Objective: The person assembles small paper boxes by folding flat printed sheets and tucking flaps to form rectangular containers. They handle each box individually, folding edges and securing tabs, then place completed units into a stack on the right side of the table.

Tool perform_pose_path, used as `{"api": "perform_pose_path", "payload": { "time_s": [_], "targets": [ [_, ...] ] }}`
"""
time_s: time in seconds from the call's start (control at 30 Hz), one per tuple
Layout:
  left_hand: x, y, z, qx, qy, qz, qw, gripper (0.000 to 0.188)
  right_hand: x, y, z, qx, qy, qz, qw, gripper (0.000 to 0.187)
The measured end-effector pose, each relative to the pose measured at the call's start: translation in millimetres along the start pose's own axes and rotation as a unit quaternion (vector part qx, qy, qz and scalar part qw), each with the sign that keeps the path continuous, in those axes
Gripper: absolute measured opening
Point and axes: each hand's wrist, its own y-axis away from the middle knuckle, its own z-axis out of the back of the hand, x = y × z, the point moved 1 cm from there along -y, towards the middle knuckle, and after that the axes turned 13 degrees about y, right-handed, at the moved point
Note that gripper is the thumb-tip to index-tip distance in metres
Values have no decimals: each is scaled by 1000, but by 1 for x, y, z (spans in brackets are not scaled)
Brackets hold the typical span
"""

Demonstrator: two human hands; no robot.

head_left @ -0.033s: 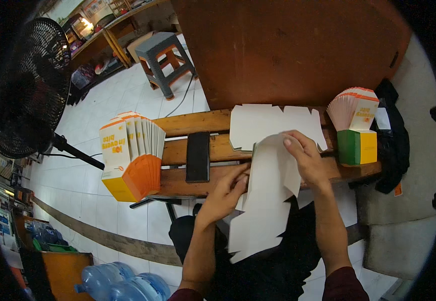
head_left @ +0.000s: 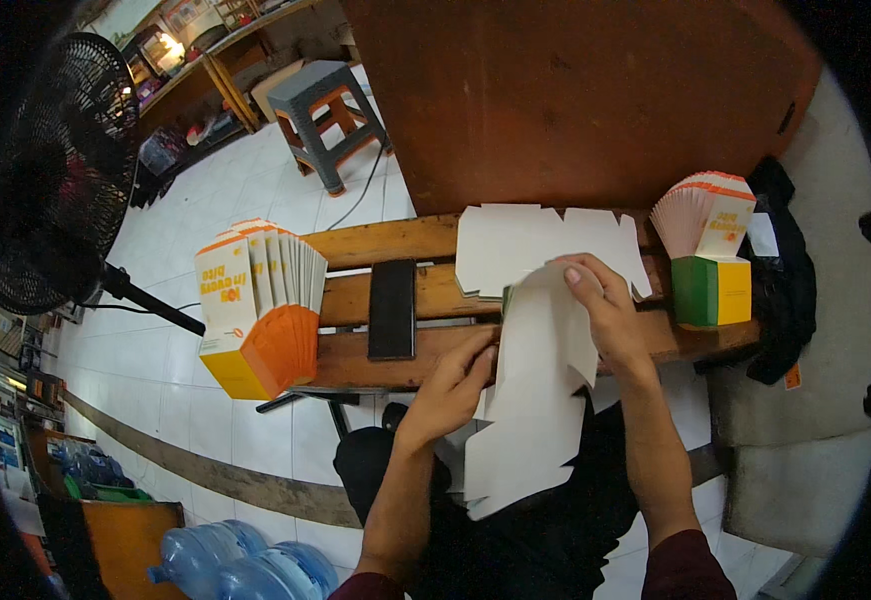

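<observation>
A flat, die-cut white carton blank (head_left: 530,390) with notched flaps hangs at a slant over my lap, its plain side up. My right hand (head_left: 605,310) pinches its upper right edge, thumb on top. On the blank's left edge, my left hand (head_left: 447,388) is closed, fingertips partly hidden behind the card. Just beyond lies a stack of similar white blanks (head_left: 545,245) on the slatted wooden bench (head_left: 390,240). Left of my hands is a black phone (head_left: 392,310), lying flat on the slats.
Fanned, folded cartons in white, orange and yellow (head_left: 245,310) stand at the bench's left end. Another fanned bundle with green and yellow faces (head_left: 712,270) stands at the right, beside dark cloth (head_left: 790,290). A fan (head_left: 55,180), a stool (head_left: 325,115) and water bottles (head_left: 245,565) surround the bench.
The blank's lower end has swung slightly right and its flaps have shifted. My left hand's fingers have drawn closer together at its edge; my right hand keeps its pinch.
</observation>
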Motion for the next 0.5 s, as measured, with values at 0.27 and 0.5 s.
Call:
{"api": "perform_pose_path", "payload": {
  "time_s": [0.27,0.5],
  "targets": [
    [-4,3,-2,96,92,44,990,57,-14,-11,-2,-226,-40,16,973,30],
    [0,-6,-2,-48,-88,36,994,22,15,0,-8,-353,394,184,829,30]
  ]
}}
